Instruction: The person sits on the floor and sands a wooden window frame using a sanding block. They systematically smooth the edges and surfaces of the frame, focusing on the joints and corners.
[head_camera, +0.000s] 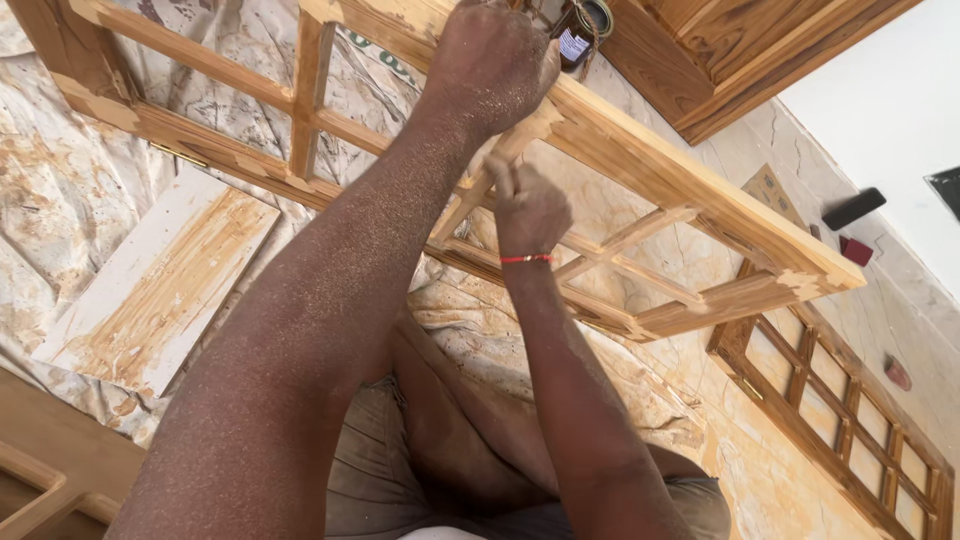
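Note:
A light wooden lattice window frame stands tilted in front of me, and sawdust covers both my arms. My left hand reaches up and closes over the frame's upper rail. Lower down, my right hand, with a red thread on its wrist, has its fingers closed around a thin inner bar of the frame. Whether anything sits between the fingers and the bar is hidden.
A stained flat board lies on crumpled sheeting at the left. A dark jar stands behind the frame. Another lattice frame lies on the tiled floor at the right, near a black block. My knees are below.

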